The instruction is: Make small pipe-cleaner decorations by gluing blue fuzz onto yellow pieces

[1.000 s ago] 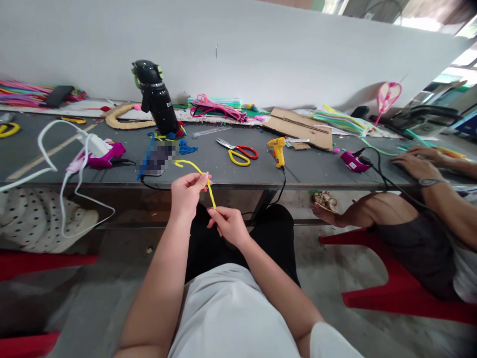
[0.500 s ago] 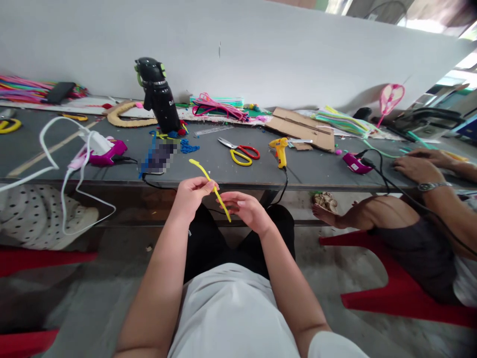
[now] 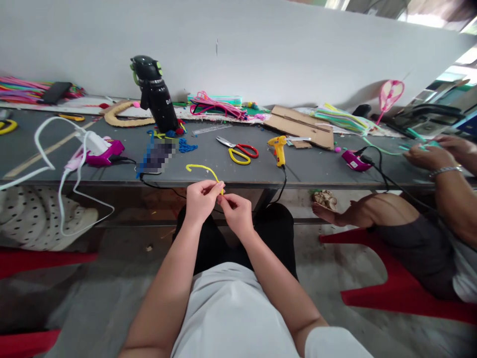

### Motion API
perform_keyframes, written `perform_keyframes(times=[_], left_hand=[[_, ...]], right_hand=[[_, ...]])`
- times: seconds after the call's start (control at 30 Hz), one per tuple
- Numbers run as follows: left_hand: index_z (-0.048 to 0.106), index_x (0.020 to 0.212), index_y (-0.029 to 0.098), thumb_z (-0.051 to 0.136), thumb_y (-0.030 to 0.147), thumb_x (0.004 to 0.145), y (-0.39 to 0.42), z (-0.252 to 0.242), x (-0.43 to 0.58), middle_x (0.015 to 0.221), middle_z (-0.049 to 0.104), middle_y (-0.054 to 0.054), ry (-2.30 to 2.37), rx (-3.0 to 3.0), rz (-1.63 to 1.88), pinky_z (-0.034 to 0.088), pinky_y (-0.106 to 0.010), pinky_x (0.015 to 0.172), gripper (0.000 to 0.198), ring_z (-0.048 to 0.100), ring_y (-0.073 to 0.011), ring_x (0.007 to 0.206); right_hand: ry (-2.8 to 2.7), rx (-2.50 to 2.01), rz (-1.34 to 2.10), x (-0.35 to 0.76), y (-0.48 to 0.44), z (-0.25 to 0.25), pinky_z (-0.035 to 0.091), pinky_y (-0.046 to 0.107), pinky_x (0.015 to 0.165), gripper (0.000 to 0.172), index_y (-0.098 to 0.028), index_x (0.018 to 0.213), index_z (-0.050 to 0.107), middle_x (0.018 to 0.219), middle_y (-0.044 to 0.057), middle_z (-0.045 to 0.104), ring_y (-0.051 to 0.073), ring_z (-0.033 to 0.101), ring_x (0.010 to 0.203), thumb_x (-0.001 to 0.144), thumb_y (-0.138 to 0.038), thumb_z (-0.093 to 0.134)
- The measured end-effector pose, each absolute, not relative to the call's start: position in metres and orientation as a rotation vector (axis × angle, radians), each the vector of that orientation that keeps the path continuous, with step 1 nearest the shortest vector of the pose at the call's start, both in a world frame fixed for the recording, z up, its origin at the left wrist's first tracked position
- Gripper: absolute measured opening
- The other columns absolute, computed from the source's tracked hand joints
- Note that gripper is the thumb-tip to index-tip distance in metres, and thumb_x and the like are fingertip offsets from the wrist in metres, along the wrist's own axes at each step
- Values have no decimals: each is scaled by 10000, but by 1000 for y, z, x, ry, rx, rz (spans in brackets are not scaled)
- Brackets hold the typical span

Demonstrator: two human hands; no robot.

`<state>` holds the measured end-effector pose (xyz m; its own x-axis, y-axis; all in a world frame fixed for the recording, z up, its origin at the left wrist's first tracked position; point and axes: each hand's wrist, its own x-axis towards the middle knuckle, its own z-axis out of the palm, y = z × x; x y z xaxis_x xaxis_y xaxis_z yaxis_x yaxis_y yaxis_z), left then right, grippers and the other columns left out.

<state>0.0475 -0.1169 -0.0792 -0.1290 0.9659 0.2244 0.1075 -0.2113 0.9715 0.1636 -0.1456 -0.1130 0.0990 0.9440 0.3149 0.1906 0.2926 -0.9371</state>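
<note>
A yellow pipe cleaner [image 3: 203, 169] curves up and to the left from between my two hands, just in front of the grey table's front edge [image 3: 261, 183]. My left hand [image 3: 200, 199] pinches it with thumb and forefinger. My right hand [image 3: 235, 214] pinches its lower end right beside the left, fingertips almost touching. Both hands are held above my lap.
On the table lie red-and-yellow scissors [image 3: 238, 150], a yellow glue gun [image 3: 278, 148], a black bottle [image 3: 155, 94], a pink glue gun [image 3: 102, 151] with a white cord, cardboard [image 3: 301, 127] and piles of coloured pipe cleaners. A person sits at the right on a red chair [image 3: 391, 293], hands [image 3: 428, 156] on the table.
My right hand has come back to the pipe cleaner and closed on it next to my left. The free end now curves over to the left. The person's hands at the right moved.
</note>
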Motion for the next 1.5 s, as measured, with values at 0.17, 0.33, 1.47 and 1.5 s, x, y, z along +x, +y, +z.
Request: perform_keyframes(times=[0.17, 0.33, 1.47, 1.5], left_hand=[[789, 750, 156, 795, 308, 729, -115, -78, 53, 696, 746, -55, 1258, 1182, 1534, 526, -267, 633, 153, 676, -171, 639], [802, 782, 150, 845, 311, 680, -109, -79, 52, 708, 750, -70, 1134, 1019, 1574, 539, -271, 675, 196, 676, -157, 657], [586, 995, 185, 717, 375, 836, -145, -56, 31, 717, 699, -19, 1067, 1435, 1086, 487, -239, 549, 280, 605, -131, 562], [608, 985, 180, 711, 380, 842, -146, -55, 30, 753, 708, -33, 1063, 1449, 1076, 496, -240, 570, 266, 623, -137, 601]], right_hand=[[-1309, -1153, 798, 156, -148, -120, 447, 257, 622, 267, -172, 792, 749, 748, 32, 719, 150, 599, 643, 875, -405, 649], [-1254, -1173, 902, 154, -149, -130, 408, 246, 568, 355, -170, 702, 708, 635, 8, 659, 128, 534, 575, 843, -494, 673], [-1505, -917, 1053, 207, -153, -81, 566, 329, 841, 212, -214, 1015, 745, 1003, 67, 747, 201, 698, 912, 894, -360, 650], [-1490, -926, 1044, 207, -153, -81, 570, 328, 826, 194, -210, 981, 746, 964, 63, 750, 202, 703, 887, 889, -355, 657]])
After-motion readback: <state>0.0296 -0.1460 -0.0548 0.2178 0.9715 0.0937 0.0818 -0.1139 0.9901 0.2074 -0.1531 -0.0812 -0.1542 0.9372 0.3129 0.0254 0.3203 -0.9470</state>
